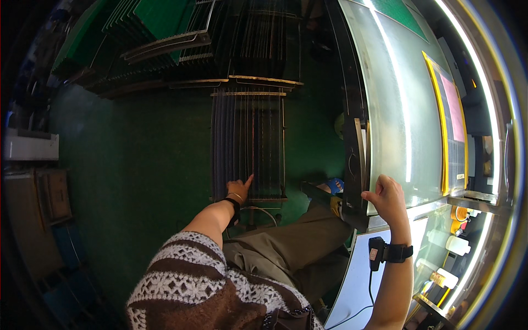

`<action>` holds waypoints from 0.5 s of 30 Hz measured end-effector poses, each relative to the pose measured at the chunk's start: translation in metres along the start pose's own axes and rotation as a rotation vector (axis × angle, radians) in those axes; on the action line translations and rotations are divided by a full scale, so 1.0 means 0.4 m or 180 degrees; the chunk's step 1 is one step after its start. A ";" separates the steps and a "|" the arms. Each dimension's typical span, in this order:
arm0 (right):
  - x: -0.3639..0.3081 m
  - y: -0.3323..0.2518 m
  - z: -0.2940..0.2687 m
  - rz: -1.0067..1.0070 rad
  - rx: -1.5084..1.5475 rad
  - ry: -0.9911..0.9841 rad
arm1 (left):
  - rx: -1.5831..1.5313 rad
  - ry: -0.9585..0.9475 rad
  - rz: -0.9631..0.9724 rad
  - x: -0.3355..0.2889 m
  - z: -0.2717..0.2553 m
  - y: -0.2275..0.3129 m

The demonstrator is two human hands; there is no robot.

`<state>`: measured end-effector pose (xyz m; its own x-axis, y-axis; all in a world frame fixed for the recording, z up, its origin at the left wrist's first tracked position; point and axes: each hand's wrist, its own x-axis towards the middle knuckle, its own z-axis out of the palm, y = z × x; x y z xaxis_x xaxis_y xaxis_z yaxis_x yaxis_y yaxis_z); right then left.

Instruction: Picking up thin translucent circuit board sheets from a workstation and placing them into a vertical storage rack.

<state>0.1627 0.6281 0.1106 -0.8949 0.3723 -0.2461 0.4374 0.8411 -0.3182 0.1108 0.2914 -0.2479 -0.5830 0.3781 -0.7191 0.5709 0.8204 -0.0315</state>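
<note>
My left hand (239, 189) reaches to the near end of a metal rack (284, 165) on the floor. Thin dark panels (236, 137) stand on edge in it, side by side. The index finger stretches out over the panels, apart from the other fingers, and nothing shows in this hand. Whether the fingertip touches a panel, I cannot tell. My right hand (388, 199) is at the near left edge of a lit glass-topped table (385, 126). Its fingers are curled and the thumb sticks out to the left, with nothing visible between them.
Racks of green panels (165, 25) stand at the far left. On the table's right side lies a yellow-framed sheet (444, 132) with a pink paper (452, 107). A white board (355, 269) and several small bottles (456, 245) are at the near right. Boxes (52, 192) stand at the left.
</note>
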 end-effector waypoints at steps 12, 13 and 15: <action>-0.002 0.002 -0.004 0.0052 -0.0075 -0.0138 | -0.0095 -0.0409 -0.0096 -0.006 -0.023 0.005; -0.002 0.001 -0.004 0.0038 -0.0062 -0.0127 | -0.0138 -0.0398 -0.0103 -0.005 -0.018 0.001; -0.003 0.001 -0.004 0.0033 -0.0046 -0.0108 | -0.0105 -0.0382 -0.0118 -0.004 -0.018 0.001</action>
<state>0.1637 0.6288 0.1122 -0.8867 0.3676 -0.2803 0.4450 0.8430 -0.3022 0.1079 0.2942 -0.2418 -0.5289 0.2948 -0.7959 0.5298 0.8473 -0.0382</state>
